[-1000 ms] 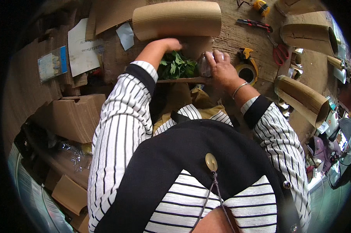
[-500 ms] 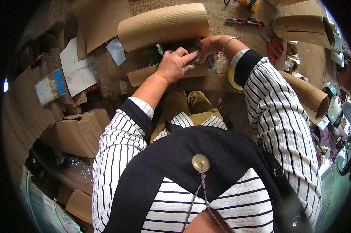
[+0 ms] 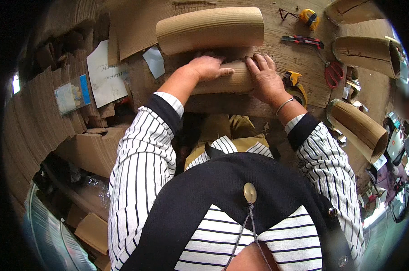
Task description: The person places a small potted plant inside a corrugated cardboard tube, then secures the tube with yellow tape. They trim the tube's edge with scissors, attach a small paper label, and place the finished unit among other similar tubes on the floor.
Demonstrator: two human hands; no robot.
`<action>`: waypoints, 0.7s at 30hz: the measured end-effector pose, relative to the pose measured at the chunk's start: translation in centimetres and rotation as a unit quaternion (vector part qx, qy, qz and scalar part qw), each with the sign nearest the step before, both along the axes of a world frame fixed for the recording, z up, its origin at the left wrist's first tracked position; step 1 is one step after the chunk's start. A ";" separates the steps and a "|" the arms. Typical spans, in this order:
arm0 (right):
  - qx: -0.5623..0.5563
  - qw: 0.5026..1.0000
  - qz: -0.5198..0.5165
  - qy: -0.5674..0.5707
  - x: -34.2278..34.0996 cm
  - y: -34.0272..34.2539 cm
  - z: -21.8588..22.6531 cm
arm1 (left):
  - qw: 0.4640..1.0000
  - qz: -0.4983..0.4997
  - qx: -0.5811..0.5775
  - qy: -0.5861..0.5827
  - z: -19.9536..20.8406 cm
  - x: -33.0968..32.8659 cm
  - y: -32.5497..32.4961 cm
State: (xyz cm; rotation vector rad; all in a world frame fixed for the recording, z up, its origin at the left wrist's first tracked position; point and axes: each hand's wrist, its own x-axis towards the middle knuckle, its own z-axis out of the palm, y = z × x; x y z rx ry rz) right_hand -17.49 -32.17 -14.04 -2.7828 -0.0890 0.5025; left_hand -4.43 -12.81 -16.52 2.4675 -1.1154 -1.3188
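A curved piece of corrugated cardboard (image 3: 234, 81) lies at the table's near edge, its ridged side up. My left hand (image 3: 207, 67) holds its left part, thumb stretched along the top and fingers bent over the far side, partly hidden. On its right end rests my right hand (image 3: 267, 80), with the fingers curled over the far edge. Just beyond both hands lies a larger curved cardboard sheet (image 3: 211, 30), like a half tube. What is underneath the near piece cannot be seen.
Right of my right hand stands a yellow and black tape dispenser (image 3: 295, 86). Farther off are a red utility knife (image 3: 304, 41), a yellow tape measure (image 3: 309, 19) and red-handled scissors (image 3: 333, 74). More curved cardboard (image 3: 360, 128) stands at right; stacked cardboard (image 3: 37, 117) fills the left.
My hands have moved apart, the right one now on the cardboard's right end. The near cardboard piece sits higher and rounder, and the green leafy thing beside my left hand is out of sight.
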 end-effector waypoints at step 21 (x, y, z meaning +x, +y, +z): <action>0.156 0.896 -0.052 0.413 13.2 -4.5 0.6 | 0.995 -0.046 -0.053 -0.064 -1.9 6.7 -2.8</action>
